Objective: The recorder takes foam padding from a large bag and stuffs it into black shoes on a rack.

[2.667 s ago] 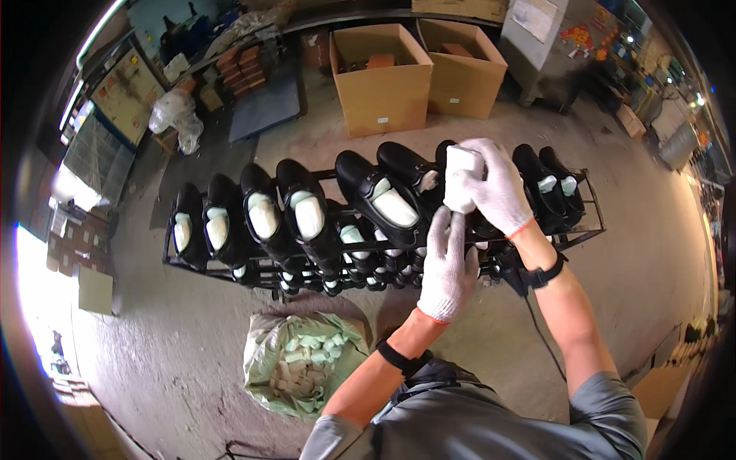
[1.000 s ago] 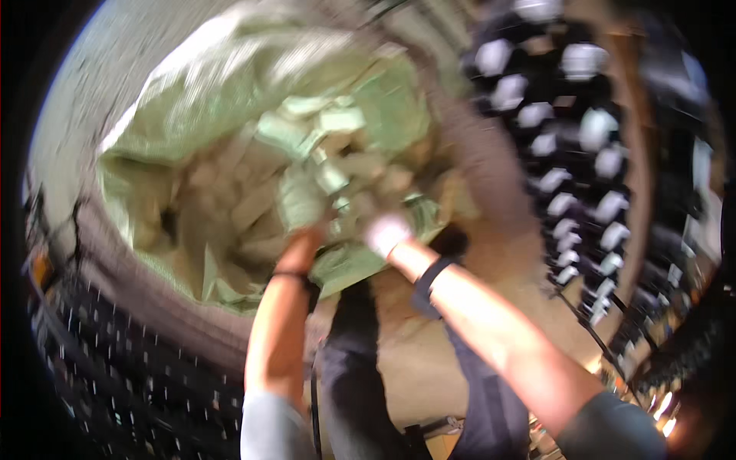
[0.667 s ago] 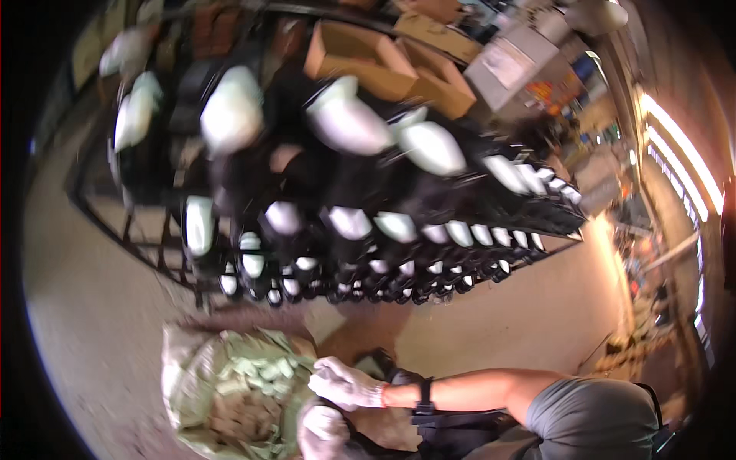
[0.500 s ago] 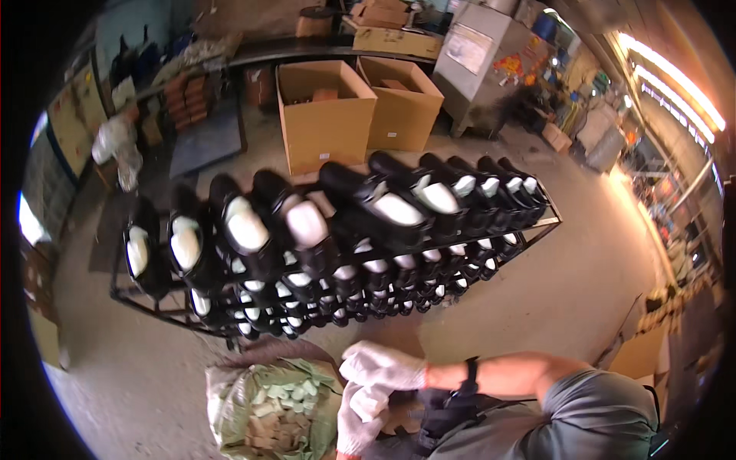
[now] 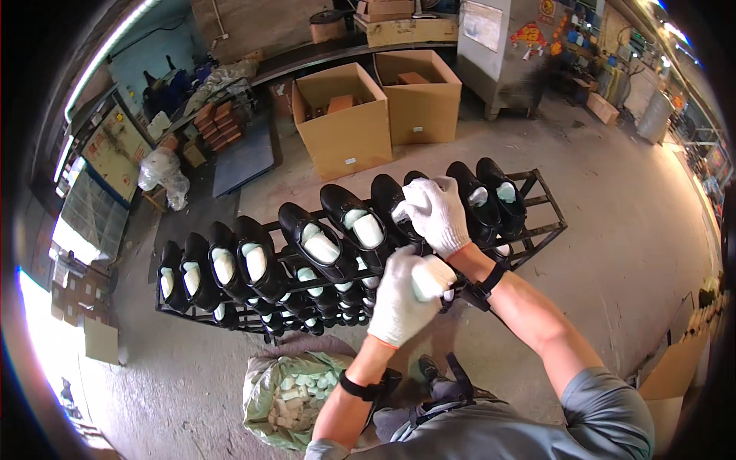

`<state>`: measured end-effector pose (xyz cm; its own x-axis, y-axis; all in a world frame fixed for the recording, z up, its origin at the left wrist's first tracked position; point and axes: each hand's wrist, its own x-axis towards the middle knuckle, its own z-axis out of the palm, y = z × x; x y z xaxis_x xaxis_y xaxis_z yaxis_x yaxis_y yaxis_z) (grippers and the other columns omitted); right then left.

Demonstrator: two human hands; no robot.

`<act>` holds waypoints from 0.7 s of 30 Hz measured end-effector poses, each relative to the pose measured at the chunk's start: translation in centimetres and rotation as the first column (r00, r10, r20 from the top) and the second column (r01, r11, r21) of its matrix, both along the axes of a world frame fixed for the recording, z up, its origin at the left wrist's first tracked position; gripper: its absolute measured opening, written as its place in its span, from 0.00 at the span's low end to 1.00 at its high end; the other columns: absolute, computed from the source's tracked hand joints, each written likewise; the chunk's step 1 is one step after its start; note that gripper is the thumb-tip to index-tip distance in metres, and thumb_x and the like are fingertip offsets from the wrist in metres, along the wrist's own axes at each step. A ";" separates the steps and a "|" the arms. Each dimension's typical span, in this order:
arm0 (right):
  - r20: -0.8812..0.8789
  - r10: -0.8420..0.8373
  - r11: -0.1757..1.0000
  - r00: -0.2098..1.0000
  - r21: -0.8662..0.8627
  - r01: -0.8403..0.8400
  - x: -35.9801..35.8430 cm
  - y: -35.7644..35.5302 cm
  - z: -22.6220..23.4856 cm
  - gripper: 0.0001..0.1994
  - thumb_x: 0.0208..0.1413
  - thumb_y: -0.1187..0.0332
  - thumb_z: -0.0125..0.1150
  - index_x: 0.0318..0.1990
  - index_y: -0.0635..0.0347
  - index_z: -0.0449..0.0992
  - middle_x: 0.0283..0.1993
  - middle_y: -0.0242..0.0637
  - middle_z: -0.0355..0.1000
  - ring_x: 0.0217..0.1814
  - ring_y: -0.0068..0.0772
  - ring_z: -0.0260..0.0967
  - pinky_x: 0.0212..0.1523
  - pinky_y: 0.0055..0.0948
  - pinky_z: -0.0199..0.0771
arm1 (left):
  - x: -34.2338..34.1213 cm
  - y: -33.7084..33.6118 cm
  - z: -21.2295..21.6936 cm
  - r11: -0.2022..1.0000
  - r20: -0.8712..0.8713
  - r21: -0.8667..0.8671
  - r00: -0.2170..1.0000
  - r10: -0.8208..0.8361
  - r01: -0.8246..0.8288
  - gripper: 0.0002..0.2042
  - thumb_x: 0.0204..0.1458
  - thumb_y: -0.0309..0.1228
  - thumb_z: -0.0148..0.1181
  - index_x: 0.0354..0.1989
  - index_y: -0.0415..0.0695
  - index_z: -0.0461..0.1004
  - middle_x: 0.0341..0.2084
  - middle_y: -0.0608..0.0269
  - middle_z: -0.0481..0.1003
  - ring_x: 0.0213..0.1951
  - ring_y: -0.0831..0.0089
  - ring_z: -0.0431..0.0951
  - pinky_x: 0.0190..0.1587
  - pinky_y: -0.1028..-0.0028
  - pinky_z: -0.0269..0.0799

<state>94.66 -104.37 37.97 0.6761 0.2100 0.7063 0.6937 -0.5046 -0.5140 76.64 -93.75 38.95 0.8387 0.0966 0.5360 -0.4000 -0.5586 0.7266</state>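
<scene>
My left hand [image 5: 399, 303], in a white knit glove, is closed around pale foam blocks [image 5: 434, 278] just in front of the rack. Farther up, my gloved right hand [image 5: 438, 215] reaches over a black shoe [image 5: 389, 201] in the top row. Its fingers are curled at the shoe's opening, and what they hold is hidden. Other black shoes [image 5: 261, 264] stand tilted along the black metal rack [image 5: 546, 201], with pale pads in their openings. More shoes sit on lower levels, partly covered by my hands and the top row.
An open woven sack [image 5: 257, 395] of pale and tan foam pieces stands on the floor near my legs. Behind the rack are two large cardboard boxes [image 5: 349, 146], a blue board [image 5: 244, 157] and a grey metal cabinet [image 5: 481, 69]. A cardboard carton [image 5: 675, 368] is at my right.
Both hands have moved from beside the sack up to the rack and separated. My right hand is now at a top-row shoe, my left lower with pale foam. The view has shifted.
</scene>
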 end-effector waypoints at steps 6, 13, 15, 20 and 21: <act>-0.164 0.055 0.989 0.985 0.144 -0.032 -1.4 1.8 0.4 0.22 0.55 0.68 0.75 0.59 0.53 0.81 0.59 0.54 0.73 0.62 0.59 0.73 0.64 0.48 0.78 | 8.6 7.6 2.8 0.359 -0.217 -0.932 0.868 -0.447 -0.048 0.16 0.67 0.39 0.66 0.59 0.49 0.77 0.50 0.64 0.82 0.54 0.66 0.83 0.59 0.64 0.80; -0.112 0.036 0.988 0.993 -0.147 -0.053 -0.6 1.7 -0.9 0.24 0.52 0.67 0.77 0.58 0.52 0.82 0.59 0.53 0.73 0.63 0.61 0.73 0.61 0.52 0.80 | 13.9 8.2 0.6 0.126 -0.177 -0.984 0.808 -0.562 -0.127 0.16 0.65 0.51 0.61 0.55 0.57 0.79 0.48 0.68 0.84 0.47 0.64 0.83 0.56 0.57 0.77; -0.158 -0.012 0.958 0.987 -0.283 -0.034 -1.0 2.4 -0.2 0.22 0.54 0.63 0.77 0.57 0.53 0.83 0.59 0.54 0.73 0.62 0.61 0.74 0.61 0.51 0.81 | 14.6 9.1 -0.1 -0.020 -0.185 -0.970 0.792 -0.582 -0.241 0.14 0.62 0.53 0.58 0.45 0.62 0.81 0.41 0.73 0.84 0.41 0.68 0.81 0.45 0.62 0.73; -0.137 -0.065 0.997 0.988 -0.041 0.059 -0.4 1.6 -1.9 0.20 0.55 0.62 0.78 0.56 0.51 0.85 0.58 0.54 0.72 0.58 0.61 0.77 0.58 0.49 0.82 | 15.1 7.7 -1.3 -0.109 -0.190 -0.944 0.784 -0.591 -0.311 0.11 0.59 0.53 0.61 0.39 0.64 0.79 0.35 0.80 0.81 0.37 0.72 0.76 0.38 0.63 0.68; -0.149 -0.087 0.996 0.985 -0.036 0.082 -0.5 1.6 -1.7 0.20 0.54 0.62 0.79 0.55 0.50 0.85 0.58 0.54 0.73 0.58 0.60 0.77 0.58 0.49 0.82 | 15.3 6.9 -1.9 -0.076 -0.165 -0.966 0.821 -0.547 -0.245 0.12 0.61 0.52 0.56 0.43 0.62 0.78 0.38 0.76 0.82 0.42 0.70 0.77 0.45 0.63 0.71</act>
